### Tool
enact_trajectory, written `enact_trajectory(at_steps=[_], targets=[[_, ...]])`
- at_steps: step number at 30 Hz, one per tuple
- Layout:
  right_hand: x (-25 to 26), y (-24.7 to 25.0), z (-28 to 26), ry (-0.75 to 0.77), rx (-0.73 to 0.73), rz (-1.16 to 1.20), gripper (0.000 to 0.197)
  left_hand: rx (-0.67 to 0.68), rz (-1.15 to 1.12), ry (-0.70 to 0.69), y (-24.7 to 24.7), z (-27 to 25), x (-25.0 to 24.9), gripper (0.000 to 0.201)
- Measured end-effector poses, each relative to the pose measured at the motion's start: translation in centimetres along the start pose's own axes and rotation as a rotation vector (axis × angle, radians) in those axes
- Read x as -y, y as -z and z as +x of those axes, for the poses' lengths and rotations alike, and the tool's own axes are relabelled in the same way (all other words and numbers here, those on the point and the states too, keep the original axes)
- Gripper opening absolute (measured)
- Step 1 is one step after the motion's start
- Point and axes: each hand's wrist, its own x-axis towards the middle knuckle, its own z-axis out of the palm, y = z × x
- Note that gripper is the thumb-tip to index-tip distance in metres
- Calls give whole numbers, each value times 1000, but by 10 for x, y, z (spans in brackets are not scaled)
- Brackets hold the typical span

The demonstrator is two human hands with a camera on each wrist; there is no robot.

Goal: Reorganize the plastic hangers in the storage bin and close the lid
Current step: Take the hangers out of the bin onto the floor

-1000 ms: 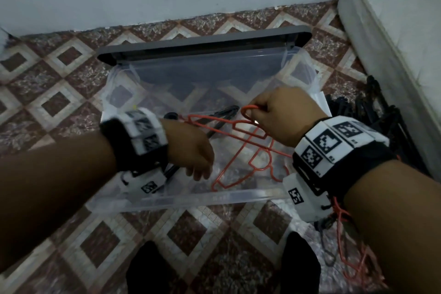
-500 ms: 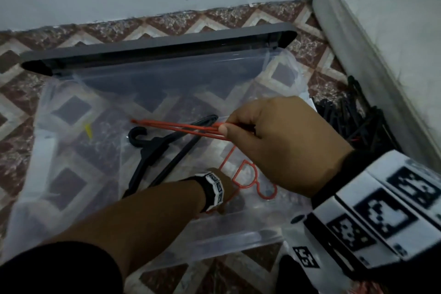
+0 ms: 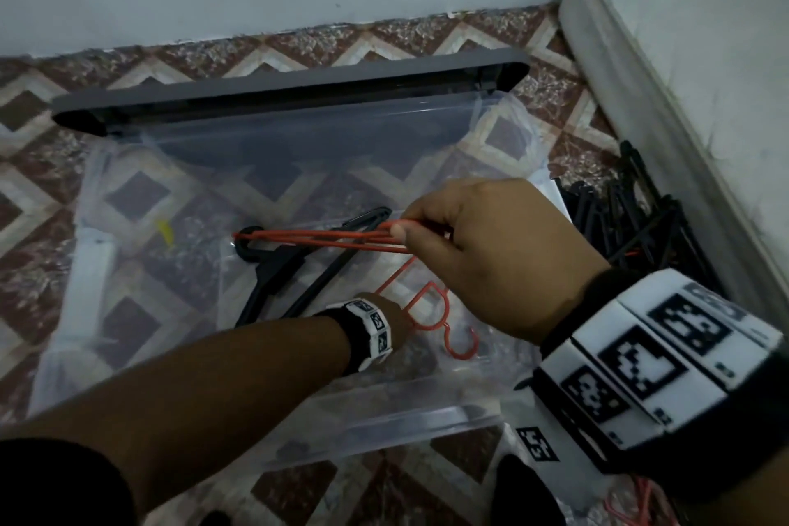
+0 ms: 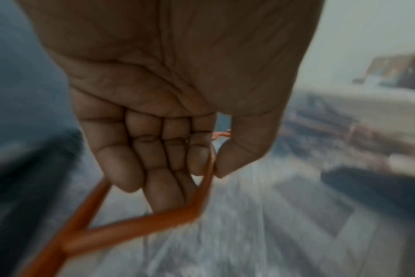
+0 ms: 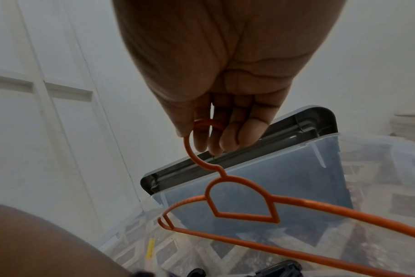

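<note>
A clear storage bin (image 3: 405,423) sits on the floor, its grey lid (image 3: 290,92) standing open at the back. My right hand (image 3: 405,233) pinches the hook of an orange hanger (image 3: 320,237) and holds it edge-on above the bin; the right wrist view shows the hook (image 5: 201,138) between thumb and fingers. My left hand (image 3: 399,314) reaches low into the bin and pinches a second orange hanger (image 3: 431,312) between thumb and index finger (image 4: 209,165). Black hangers (image 3: 277,273) lie on the bin floor.
A pile of black hangers (image 3: 632,222) lies on the patterned floor right of the bin, beside a white mattress (image 3: 704,77). More orange hangers (image 3: 640,500) lie near my feet at the bottom right. A pale wall runs behind the lid.
My right hand has lifted one orange hanger by its hook out of the tangle. My left hand has dropped deeper into the bin onto the other orange hanger. The view has moved closer.
</note>
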Motion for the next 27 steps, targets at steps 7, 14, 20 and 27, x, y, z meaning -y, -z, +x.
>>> enact_trajectory(at_steps=[7, 14, 20, 27], targets=[[0, 9, 0, -51, -55, 83, 26, -330, -125, 185, 17, -107, 46, 20], [8, 20, -11, -38, 9, 95, 29, -726, -392, 189, 23, -241, 63, 24], [17, 20, -15, 12, 65, 161, 37, -920, -446, 152, 2, -247, 60, 12], [22, 12, -8, 110, 155, 102, 33, -984, -260, 234, 0, -230, 62, 44]])
